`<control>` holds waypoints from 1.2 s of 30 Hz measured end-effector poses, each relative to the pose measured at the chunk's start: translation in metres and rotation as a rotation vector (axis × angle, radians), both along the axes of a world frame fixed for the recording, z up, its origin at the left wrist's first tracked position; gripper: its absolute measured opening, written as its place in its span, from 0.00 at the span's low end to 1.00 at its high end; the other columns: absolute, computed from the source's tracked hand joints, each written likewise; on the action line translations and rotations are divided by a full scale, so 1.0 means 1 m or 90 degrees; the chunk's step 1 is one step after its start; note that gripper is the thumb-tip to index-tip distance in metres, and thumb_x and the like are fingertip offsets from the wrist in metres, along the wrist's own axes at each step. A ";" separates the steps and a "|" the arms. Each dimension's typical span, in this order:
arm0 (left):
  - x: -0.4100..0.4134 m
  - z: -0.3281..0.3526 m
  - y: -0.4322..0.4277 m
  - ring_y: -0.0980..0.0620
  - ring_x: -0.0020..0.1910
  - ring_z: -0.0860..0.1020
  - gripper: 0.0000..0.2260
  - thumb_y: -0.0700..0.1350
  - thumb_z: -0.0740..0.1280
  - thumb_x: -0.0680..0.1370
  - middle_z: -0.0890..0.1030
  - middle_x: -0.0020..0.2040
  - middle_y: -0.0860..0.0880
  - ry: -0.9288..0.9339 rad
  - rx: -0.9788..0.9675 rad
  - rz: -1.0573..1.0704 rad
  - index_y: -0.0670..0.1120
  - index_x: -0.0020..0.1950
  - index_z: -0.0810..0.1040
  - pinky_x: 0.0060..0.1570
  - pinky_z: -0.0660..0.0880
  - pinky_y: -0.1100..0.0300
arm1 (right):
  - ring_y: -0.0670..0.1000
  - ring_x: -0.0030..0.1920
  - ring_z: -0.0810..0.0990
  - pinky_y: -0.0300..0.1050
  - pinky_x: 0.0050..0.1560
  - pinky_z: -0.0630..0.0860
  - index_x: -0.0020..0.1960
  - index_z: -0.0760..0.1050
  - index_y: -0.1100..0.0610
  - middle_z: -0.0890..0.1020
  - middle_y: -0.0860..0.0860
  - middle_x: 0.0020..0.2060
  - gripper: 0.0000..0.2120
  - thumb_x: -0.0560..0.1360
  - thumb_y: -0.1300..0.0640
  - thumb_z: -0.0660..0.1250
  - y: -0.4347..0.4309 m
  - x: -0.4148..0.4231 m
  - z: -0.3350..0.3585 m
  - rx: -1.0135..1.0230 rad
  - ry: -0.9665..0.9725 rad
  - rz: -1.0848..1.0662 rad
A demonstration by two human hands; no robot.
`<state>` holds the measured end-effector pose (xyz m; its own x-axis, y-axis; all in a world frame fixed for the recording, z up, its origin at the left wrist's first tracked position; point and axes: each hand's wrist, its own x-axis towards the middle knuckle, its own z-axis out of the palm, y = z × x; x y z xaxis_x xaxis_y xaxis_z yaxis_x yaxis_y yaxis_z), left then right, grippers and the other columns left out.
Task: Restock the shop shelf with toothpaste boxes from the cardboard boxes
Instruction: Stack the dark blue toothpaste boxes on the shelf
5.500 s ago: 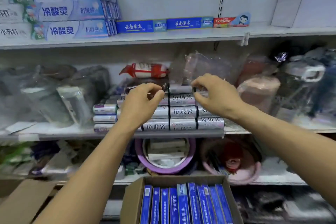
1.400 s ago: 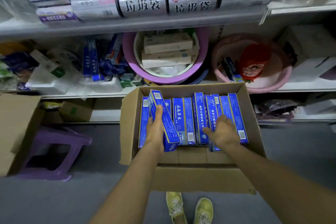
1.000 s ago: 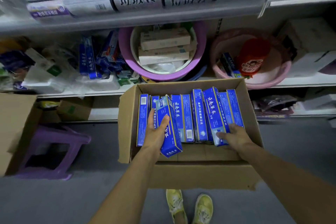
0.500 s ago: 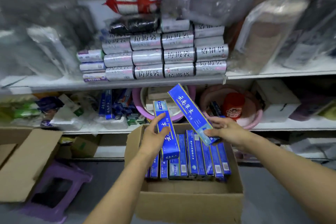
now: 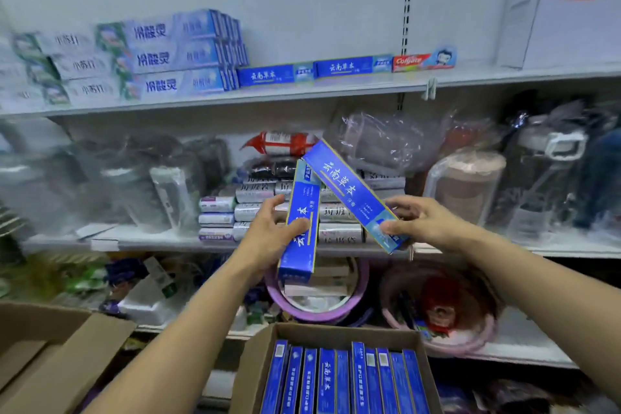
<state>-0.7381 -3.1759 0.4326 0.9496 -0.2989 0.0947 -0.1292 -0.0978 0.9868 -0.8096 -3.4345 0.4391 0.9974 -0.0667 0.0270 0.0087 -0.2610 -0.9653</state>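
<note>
Upright toothpaste box at frame centre, left hand grips its lower half | tilted toothpaste box overlaps its top, right hand pinches the lower right end | more blue boxes stand in the cardboard box, bottom centre | upper shelf carries toothpaste rows, upper left

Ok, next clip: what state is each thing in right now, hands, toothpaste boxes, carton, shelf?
Left hand: grips one blue toothpaste box, nearly upright, held above the carton.
Right hand: pinches a second blue box by its lower end, tilted, overlapping the first's top.
Carton: open, row of blue boxes standing on end inside.
Top shelf: two matching blue boxes lying flat beside a Colgate box.
</note>
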 end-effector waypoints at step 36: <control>0.245 0.231 -0.024 0.56 0.41 0.79 0.17 0.39 0.74 0.73 0.81 0.54 0.45 -0.324 0.124 0.025 0.47 0.60 0.77 0.41 0.77 0.64 | 0.53 0.48 0.73 0.40 0.46 0.67 0.57 0.80 0.54 0.79 0.57 0.54 0.15 0.72 0.63 0.68 -0.108 0.238 0.214 -0.642 -0.177 -0.298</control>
